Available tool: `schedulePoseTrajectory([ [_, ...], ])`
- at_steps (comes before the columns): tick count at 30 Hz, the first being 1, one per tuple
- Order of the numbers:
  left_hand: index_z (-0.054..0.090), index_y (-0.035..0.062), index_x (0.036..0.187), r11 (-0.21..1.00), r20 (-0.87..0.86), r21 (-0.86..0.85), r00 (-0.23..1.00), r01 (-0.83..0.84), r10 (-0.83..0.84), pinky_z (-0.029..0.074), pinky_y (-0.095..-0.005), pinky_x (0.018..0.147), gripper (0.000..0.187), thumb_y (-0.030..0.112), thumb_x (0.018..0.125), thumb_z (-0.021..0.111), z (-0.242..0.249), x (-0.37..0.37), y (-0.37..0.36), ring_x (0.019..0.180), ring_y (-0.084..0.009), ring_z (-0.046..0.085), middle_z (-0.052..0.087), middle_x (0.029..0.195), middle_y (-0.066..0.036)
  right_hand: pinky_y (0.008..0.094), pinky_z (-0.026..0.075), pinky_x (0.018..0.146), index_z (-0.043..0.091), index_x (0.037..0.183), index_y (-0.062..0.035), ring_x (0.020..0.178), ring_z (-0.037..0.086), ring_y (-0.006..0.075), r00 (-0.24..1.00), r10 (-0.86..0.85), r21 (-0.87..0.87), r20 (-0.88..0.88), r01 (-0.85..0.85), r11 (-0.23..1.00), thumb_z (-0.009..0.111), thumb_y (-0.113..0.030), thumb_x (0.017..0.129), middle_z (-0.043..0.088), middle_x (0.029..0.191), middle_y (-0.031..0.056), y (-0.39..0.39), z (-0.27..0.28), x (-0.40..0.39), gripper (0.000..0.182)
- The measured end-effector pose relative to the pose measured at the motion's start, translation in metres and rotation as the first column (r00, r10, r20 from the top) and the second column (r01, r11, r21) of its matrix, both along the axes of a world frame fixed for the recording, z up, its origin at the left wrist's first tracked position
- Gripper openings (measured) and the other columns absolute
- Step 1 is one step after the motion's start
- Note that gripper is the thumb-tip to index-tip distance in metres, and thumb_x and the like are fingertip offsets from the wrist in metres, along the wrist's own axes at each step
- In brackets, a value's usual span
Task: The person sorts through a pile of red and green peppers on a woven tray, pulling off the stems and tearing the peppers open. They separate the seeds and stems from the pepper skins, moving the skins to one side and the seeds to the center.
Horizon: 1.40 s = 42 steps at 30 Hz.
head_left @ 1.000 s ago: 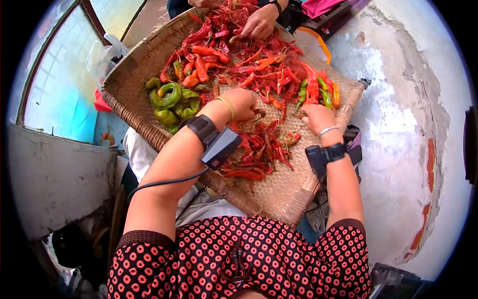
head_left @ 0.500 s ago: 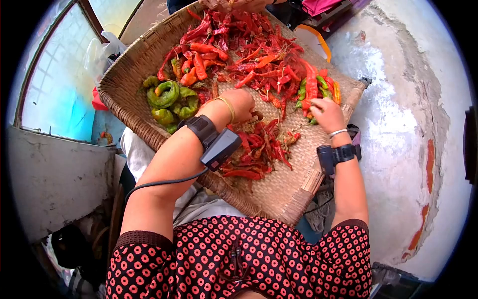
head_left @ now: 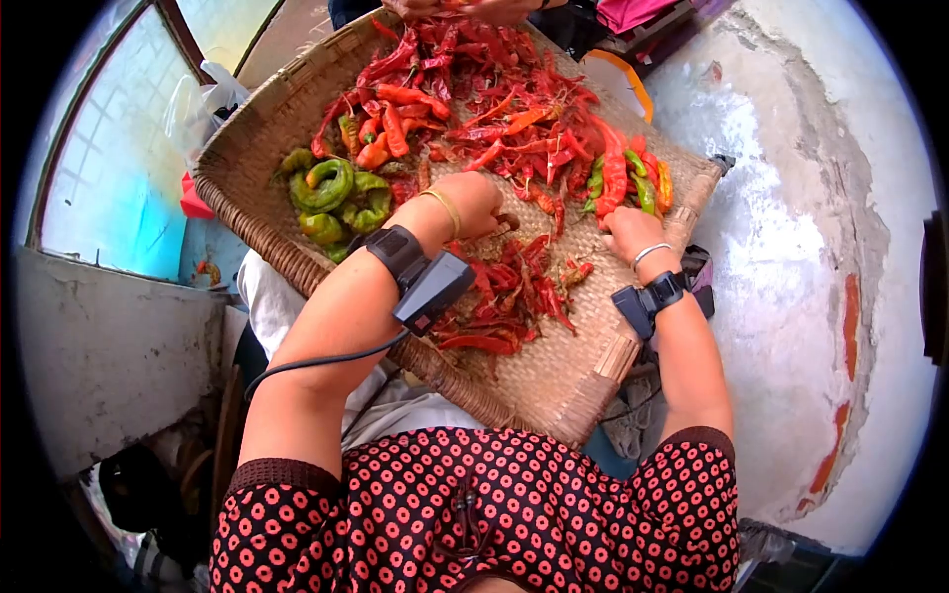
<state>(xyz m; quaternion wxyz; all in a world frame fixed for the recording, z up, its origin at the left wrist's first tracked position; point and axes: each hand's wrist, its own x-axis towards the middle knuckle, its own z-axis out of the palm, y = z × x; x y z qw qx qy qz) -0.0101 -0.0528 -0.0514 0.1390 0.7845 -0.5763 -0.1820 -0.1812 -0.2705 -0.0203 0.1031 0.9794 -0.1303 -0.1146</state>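
Observation:
My left hand (head_left: 471, 205) is closed over the middle of a woven basket tray (head_left: 583, 366). A dark brownish-red dried chili pepper (head_left: 507, 222) sticks out at its fingertips. Just below it lies a loose heap of dried red chilies (head_left: 509, 296). My right hand (head_left: 631, 233) is low over the tray's right side, its fingers curled down; what they hold, if anything, is hidden. Directly beyond it are fresh red chilies (head_left: 614, 173) and green chilies (head_left: 643, 188). A large pile of red chilies (head_left: 484, 89) covers the far part of the tray.
Wrinkled green peppers (head_left: 331, 198) sit at the tray's left side. Another person's hands (head_left: 484, 10) are at the far edge. A rough wall (head_left: 781, 247) stands to the right, a window (head_left: 114, 148) to the left. A plastic bag (head_left: 203, 104) hangs beyond the left rim.
My right hand has moved left and slightly towards me, away from the red and green chilies, uncovering more of them. My left hand has shifted only slightly.

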Motion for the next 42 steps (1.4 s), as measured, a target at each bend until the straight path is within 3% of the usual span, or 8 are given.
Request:
schedulePoseTrajectory([
  [6,0.063,0.0073,0.077,0.971,-0.332,-0.236,0.942,-0.039,-0.042,0.045,-0.0360,0.063,0.019,0.023,0.067,0.060,-0.004,0.002,-0.008,0.070,-0.0280,0.058,0.061,0.073,-0.012,0.0349,0.047,0.064,0.062,0.088,-0.0061,0.069,0.060,0.0230,0.981,0.023,0.537,0.194,-0.126,0.834,0.060,-0.022,0.073,0.062,0.083,0.0095,0.029,0.006,0.017,0.023],
  [8,0.063,0.0057,0.077,0.980,-0.377,-0.187,0.926,-0.074,-0.002,0.045,-0.0340,0.061,0.020,0.024,0.070,0.062,0.011,0.004,-0.006,0.064,-0.0248,0.057,0.060,0.069,-0.011,0.0277,0.047,0.059,0.059,0.095,-0.0011,0.063,0.059,0.0144,0.949,-0.312,0.940,0.039,0.071,0.335,0.059,-0.021,0.077,0.061,0.079,0.0046,0.059,0.016,0.029,0.026],
  [13,0.061,0.0024,0.074,0.918,-0.756,-0.207,0.651,-0.339,0.070,0.043,-0.0263,0.054,0.020,0.023,0.077,0.061,0.019,0.009,0.001,0.058,-0.0107,0.052,0.057,0.063,-0.004,0.0175,0.042,0.044,0.056,0.087,-0.0020,0.055,0.053,0.0059,0.940,-0.341,0.992,0.008,0.035,0.118,0.055,-0.022,0.082,0.056,0.067,0.0004,0.087,0.010,0.049,0.021],
  [19,0.061,0.0011,0.074,0.881,-0.878,-0.151,0.471,-0.449,0.090,0.042,-0.0238,0.052,0.024,0.024,0.080,0.060,0.017,0.012,0.001,0.057,-0.0078,0.050,0.056,0.062,-0.002,0.0174,0.041,0.043,0.058,0.077,-0.0040,0.052,0.053,0.0059,0.927,-0.371,0.979,-0.054,0.123,0.165,0.056,-0.022,0.081,0.057,0.062,0.0000,0.086,0.006,0.057,0.019],
  [24,0.063,0.0046,0.078,0.877,-0.353,-0.226,0.874,-0.425,0.333,0.045,-0.0353,0.060,0.024,0.029,0.077,0.060,0.013,0.017,0.003,0.061,-0.0240,0.057,0.060,0.066,-0.011,0.0191,0.040,0.043,0.058,0.080,-0.0025,0.051,0.053,0.0064,0.770,-0.619,0.988,0.157,-0.129,0.091,0.055,-0.023,0.080,0.059,0.067,0.0027,0.044,0.034,0.071,0.021],
  [29,0.064,0.0085,0.080,0.963,-0.053,-0.221,0.988,-0.155,0.147,0.046,-0.0384,0.063,0.020,0.026,0.069,0.060,-0.004,0.011,0.002,0.068,-0.0292,0.058,0.060,0.071,-0.013,0.0338,0.048,0.064,0.063,0.085,-0.0091,0.068,0.060,0.0235,0.879,-0.141,0.575,0.455,-0.169,0.801,0.060,-0.027,0.073,0.063,0.076,0.0087,0.043,-0.013,0.073,0.022],
  [32,0.064,0.0100,0.079,0.994,-0.013,-0.015,0.994,-0.111,0.111,0.046,-0.0383,0.063,0.021,0.028,0.068,0.061,-0.005,0.008,0.000,0.069,-0.0288,0.059,0.061,0.072,-0.012,0.0381,0.047,0.072,0.062,0.088,-0.0109,0.081,0.058,0.0286,0.970,-0.117,0.412,0.214,0.019,0.911,0.062,-0.028,0.072,0.061,0.082,0.0122,0.088,-0.021,0.067,0.024],
  [42,0.065,0.0125,0.080,0.973,0.040,0.232,0.999,0.020,-0.030,0.047,-0.0374,0.067,0.019,0.026,0.066,0.061,-0.008,-0.006,-0.005,0.074,-0.0273,0.059,0.062,0.076,-0.009,0.0328,0.047,0.057,0.063,0.074,-0.0075,0.062,0.059,0.0222,0.984,-0.141,0.722,0.106,0.022,0.692,0.062,-0.018,0.066,0.061,0.068,0.0100,0.047,-0.022,0.056,0.013],
])
